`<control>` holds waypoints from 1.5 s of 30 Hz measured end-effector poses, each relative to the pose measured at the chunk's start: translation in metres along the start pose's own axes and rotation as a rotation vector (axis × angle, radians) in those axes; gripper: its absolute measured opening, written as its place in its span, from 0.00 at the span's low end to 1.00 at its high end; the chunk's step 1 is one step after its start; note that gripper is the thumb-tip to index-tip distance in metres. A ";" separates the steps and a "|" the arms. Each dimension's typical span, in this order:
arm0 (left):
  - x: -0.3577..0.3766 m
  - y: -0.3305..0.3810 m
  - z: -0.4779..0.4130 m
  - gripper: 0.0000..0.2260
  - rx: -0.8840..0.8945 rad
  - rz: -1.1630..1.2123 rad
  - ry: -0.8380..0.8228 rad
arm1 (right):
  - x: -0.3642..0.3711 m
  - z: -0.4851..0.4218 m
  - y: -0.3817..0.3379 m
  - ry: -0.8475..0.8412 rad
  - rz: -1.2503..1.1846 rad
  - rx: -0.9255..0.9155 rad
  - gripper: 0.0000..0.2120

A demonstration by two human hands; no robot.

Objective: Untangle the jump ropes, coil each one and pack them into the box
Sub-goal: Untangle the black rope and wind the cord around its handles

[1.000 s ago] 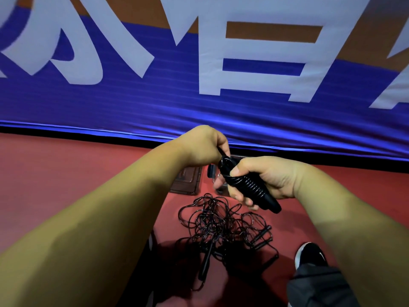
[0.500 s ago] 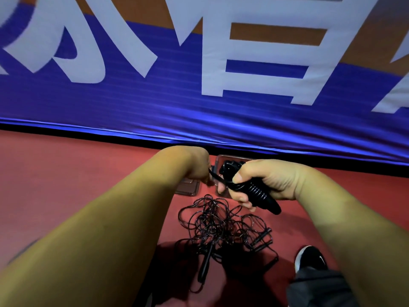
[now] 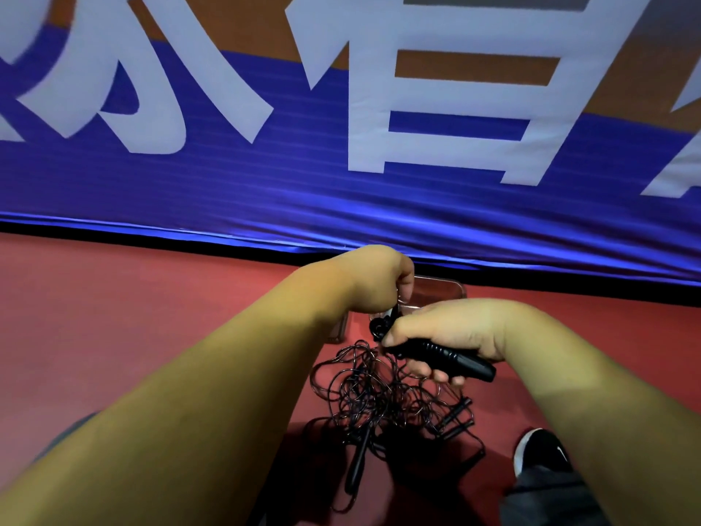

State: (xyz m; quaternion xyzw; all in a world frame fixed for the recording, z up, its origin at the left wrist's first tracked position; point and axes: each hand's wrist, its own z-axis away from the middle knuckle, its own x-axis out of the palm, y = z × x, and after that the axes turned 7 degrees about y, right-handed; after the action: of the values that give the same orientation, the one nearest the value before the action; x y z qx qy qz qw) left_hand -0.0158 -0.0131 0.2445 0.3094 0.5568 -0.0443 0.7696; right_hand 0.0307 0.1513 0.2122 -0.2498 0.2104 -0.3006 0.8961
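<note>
1. Fingers [image 3: 440, 375] of right hand [image 3: 451, 328] clenched round black handles [image 3: 447, 354]; left hand [image 3: 379, 286] pinches the cord [image 3: 394, 312] above them.
2. Tangled ropes [image 3: 390, 404] on floor [image 3: 151, 317] below fingers, box [image 3: 442, 288] just beyond; coiling, packing mostly left.

The banner [image 3: 265, 191] at twelve o'clock looks like cloth, smooth, with fine horizontal ribs and a satin shine along its lower edge. The white letters on it look matt. The floor [image 3: 113, 317] at nine o'clock is a red matt surface, a little grainy, perhaps rubber or vinyl. The handles [image 3: 447, 353] in the right hand [image 3: 447, 328], near the centre, are black plastic with a ribbed grip and a soft gloss. The cords [image 3: 379, 396] at six o'clock are thin, black and smooth, with small reddish glints. The box [image 3: 436, 294], just above the centre, is clear glossy plastic. At five o'clock the shoe [image 3: 538, 453] is black and matt with a white sole, next to grey trouser cloth [image 3: 538, 499].
</note>
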 end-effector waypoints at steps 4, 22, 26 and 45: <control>-0.009 0.003 0.003 0.12 -0.047 0.135 0.000 | -0.005 -0.006 0.005 0.227 -0.028 -0.028 0.15; 0.006 -0.004 -0.010 0.04 -0.449 1.225 0.292 | -0.003 -0.007 -0.012 0.436 -0.108 -0.206 0.17; 0.003 -0.004 -0.008 0.05 -0.381 1.128 0.155 | -0.004 -0.005 -0.013 0.378 -0.106 -0.197 0.18; 0.011 -0.005 -0.024 0.11 -0.453 1.097 0.433 | -0.018 -0.003 -0.014 0.686 -0.598 -0.320 0.19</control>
State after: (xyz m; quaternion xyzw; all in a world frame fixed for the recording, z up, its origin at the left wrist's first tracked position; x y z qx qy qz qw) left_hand -0.0335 -0.0014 0.2279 0.3811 0.4557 0.5395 0.5967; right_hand 0.0098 0.1523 0.2214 -0.3204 0.4563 -0.5740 0.5997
